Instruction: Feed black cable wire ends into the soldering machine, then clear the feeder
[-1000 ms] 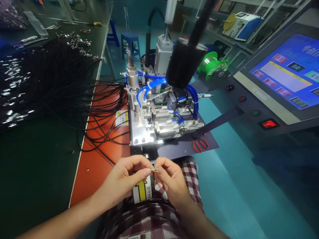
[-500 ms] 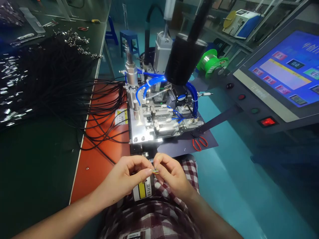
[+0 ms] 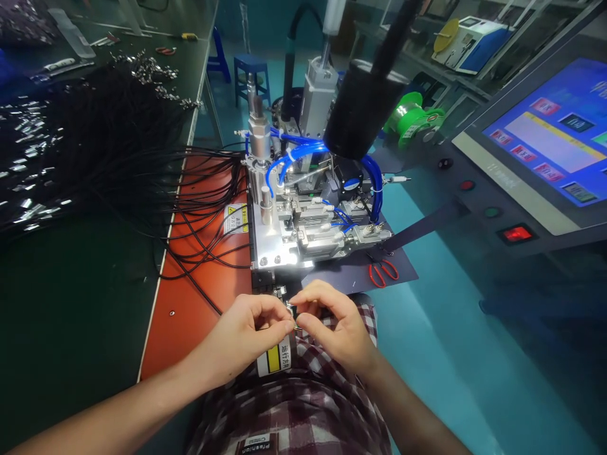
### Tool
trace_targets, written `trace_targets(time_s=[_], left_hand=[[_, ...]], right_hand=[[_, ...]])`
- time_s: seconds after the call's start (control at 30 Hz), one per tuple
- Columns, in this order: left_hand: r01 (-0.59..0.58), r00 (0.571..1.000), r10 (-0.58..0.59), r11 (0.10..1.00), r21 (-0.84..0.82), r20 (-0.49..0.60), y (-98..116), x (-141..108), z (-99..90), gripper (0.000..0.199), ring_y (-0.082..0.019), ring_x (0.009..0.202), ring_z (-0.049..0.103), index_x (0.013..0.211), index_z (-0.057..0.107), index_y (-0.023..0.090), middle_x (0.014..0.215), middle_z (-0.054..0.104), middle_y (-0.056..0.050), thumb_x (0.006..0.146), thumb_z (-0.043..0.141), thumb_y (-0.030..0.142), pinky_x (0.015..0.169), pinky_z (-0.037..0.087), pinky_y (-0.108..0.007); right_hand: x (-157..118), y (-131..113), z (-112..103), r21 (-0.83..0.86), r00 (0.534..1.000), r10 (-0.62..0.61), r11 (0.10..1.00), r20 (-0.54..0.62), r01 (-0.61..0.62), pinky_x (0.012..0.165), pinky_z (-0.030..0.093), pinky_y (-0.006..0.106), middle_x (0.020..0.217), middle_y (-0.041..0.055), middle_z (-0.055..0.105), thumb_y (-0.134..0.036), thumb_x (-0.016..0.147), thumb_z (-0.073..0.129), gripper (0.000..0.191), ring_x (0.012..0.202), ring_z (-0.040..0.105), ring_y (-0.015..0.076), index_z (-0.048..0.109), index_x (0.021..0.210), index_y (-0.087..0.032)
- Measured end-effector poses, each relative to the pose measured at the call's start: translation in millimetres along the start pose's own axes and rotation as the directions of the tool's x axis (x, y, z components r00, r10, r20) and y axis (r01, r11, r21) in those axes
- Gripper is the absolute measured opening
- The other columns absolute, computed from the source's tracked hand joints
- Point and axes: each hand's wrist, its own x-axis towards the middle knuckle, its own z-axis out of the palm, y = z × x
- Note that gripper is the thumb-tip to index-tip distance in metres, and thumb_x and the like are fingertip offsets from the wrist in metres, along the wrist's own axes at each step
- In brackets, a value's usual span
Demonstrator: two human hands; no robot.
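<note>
Small coloured wire ends [image 3: 297, 327] stick out from the pinched fingertips of my left hand [image 3: 258, 328], low in the middle of the view. Just to their right is my right hand [image 3: 334, 322], its thumb and forefinger a little apart, with the thumb tip beside the wire ends. Whether the right thumb touches them cannot be made out. Both hands are in front of a metal machine [image 3: 313, 221] with blue air tubes, above a label [image 3: 274, 360] with a yellow block and the checked cloth on my lap.
Black cables [image 3: 203, 183] run across the orange board [image 3: 190, 297] from a large pile at left. Red-handled scissors [image 3: 384, 273] lie right of the machine. A control screen [image 3: 554, 133] stands at right, and a black cylinder [image 3: 363, 110] hangs over the machine.
My right thumb and forefinger have parted from their pinch at the wires. Fewer wire ends show now. The surroundings have shifted slightly right in the view.
</note>
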Motion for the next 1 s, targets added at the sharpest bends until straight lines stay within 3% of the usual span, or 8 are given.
trace_targets(time_s=[0.13,0.3,0.5,0.6,0.7,1.0], left_hand=[[0.0,0.999,0.0,1.0,0.006,0.032,-0.5,-0.3,-1.2,0.02,-0.004,0.045,0.028,0.063,0.053,0.015,0.054,0.036,0.008,0.078,0.056,0.028,0.037,0.021,-0.016],[0.021,0.998,-0.022,1.0,0.022,0.056,-0.1,-1.6,-2.6,0.019,-0.004,0.043,0.028,0.065,0.055,0.015,0.054,0.036,0.008,0.079,0.054,0.028,0.035,0.022,-0.016],[0.021,0.999,-0.023,0.998,0.055,0.032,1.7,-2.3,-1.0,0.015,-0.005,0.045,0.031,0.068,0.059,0.014,0.054,0.04,0.007,0.078,0.055,0.026,0.036,0.025,-0.016],[0.014,0.999,-0.016,0.998,0.06,0.033,2.1,-1.5,-0.9,0.017,-0.005,0.044,0.03,0.067,0.059,0.014,0.053,0.039,0.007,0.078,0.056,0.027,0.037,0.024,-0.017],[-0.015,0.999,0.012,0.997,0.078,0.035,1.9,-0.1,-2.2,0.021,-0.006,0.047,0.031,0.065,0.058,0.014,0.054,0.037,0.007,0.079,0.055,0.029,0.04,0.024,-0.017],[-0.031,0.998,0.026,0.994,0.102,0.05,2.3,-1.6,-2.4,0.023,-0.007,0.047,0.032,0.068,0.063,0.013,0.053,0.04,0.006,0.079,0.055,0.032,0.041,0.024,-0.019]], right_hand=[[3.2,-4.2,2.9,-0.037,0.998,-0.053,0.998,0.031,0.055,0.059,0.04,0.025,0.078,0.001,0.057,-0.012,0.079,0.063,0.008,0.068,0.051,0.0123,0.066,0.08,-0.019],[1.6,-2.6,8.2,-0.059,0.999,0.033,0.998,-0.008,-0.033,0.061,0.04,0.027,0.073,0.0001,0.056,-0.015,0.081,0.061,0.01,0.069,0.052,0.0133,0.061,0.071,-0.019],[-2.9,2.7,9.8,0.205,0.966,0.231,0.957,-0.113,-0.205,0.048,0.035,0.023,0.065,-0.004,0.048,-0.025,0.085,0.055,0.014,0.05,0.041,0.0077,0.058,0.072,-0.019],[-4.2,3.1,10.1,0.159,0.984,0.157,0.977,-0.081,-0.143,0.052,0.037,0.024,0.078,-0.0009,0.053,-0.02,0.08,0.06,0.006,0.058,0.045,0.0094,0.065,0.082,-0.02],[-4.2,0.9,13.1,0.084,0.993,0.091,0.993,-0.074,-0.084,0.056,0.037,0.026,0.078,0.0003,0.053,-0.015,0.074,0.065,0.005,0.066,0.047,0.0121,0.068,0.075,-0.02],[-2.5,-2.2,15.9,0.111,0.979,0.169,0.981,-0.112,-0.157,0.054,0.035,0.025,0.067,-0.0018,0.049,-0.016,0.071,0.069,0.013,0.063,0.046,0.0121,0.062,0.06,-0.019]])
